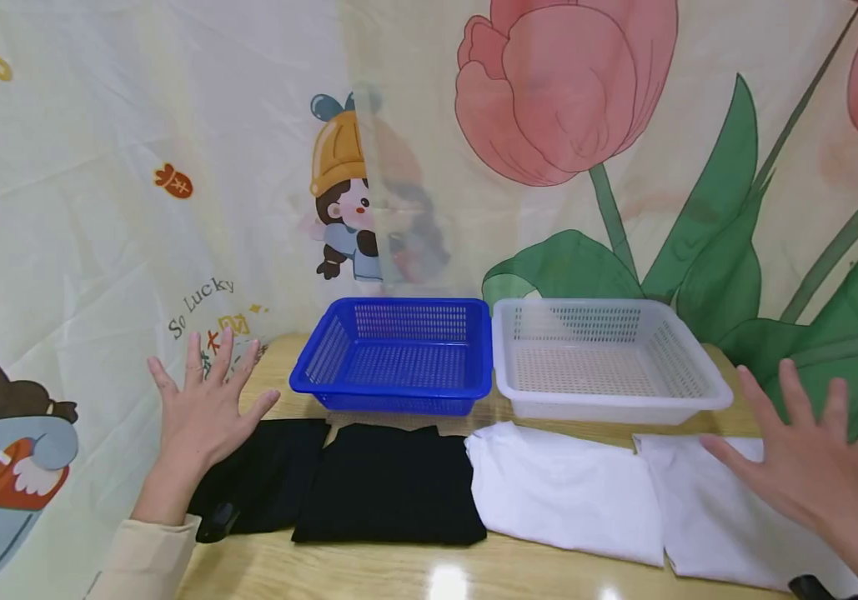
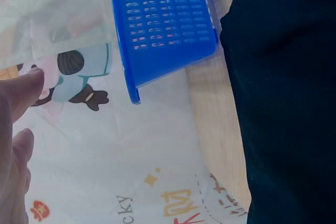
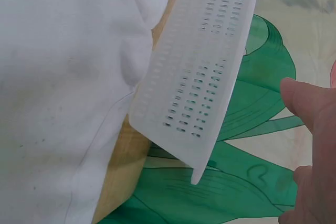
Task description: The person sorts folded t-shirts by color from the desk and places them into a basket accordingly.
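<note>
My left hand (image 1: 203, 412), fingers spread, hovers at the left over a folded black cloth (image 1: 278, 475). A second folded black cloth (image 1: 398, 487) lies beside it. On the right side my right hand (image 1: 819, 458) is held up with its fingers spread, over a folded white cloth (image 1: 736, 517). Another folded white cloth (image 1: 567, 492) lies between that one and the black pair. Neither hand holds anything. Behind the cloths stand a blue plastic basket (image 1: 391, 400) and a white plastic basket (image 1: 609, 400), side by side, with nothing inside them.
The baskets and cloths share a light wooden table (image 1: 368, 575). A printed curtain (image 1: 263, 125) with tulips and cartoon figures hangs right behind the table and down its left side. Both wrists carry small black devices.
</note>
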Demonstrator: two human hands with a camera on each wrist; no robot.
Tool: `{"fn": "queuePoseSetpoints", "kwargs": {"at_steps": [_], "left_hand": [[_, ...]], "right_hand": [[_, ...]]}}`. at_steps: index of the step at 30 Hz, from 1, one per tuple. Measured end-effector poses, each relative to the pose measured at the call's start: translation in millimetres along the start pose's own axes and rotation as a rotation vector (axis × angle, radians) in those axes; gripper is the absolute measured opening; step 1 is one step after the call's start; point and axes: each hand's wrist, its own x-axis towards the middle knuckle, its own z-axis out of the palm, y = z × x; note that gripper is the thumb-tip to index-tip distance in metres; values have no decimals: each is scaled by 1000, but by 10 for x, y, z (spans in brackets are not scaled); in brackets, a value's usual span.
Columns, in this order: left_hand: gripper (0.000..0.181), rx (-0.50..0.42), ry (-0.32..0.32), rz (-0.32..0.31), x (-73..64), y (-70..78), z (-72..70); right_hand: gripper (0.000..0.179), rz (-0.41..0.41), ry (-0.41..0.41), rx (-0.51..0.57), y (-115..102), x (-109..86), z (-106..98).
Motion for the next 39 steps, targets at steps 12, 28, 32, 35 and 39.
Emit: {"fn": "queuePoseSetpoints", "kwargs": {"at_steps": [12,28,32,35,39], "left_hand": [[89,-12,-22,3,-12,37,-1],[88,-156,-102,22,-105,116,-22],[87,-243,-170,31,-127,153,-17],[85,-298,-208,39,-155,178,-5],[81,-387,-250,41,-199,242,-18]], "right_hand": [[110,-50,-18,68,-280,70,37],[102,-237,-4,180,-1070,108,197],[99,-252,-67,244,-1292,56,200],[95,-264,-105,296,-1445,13,211],[87,-301,-132,397,-1612,-33,245]]}}
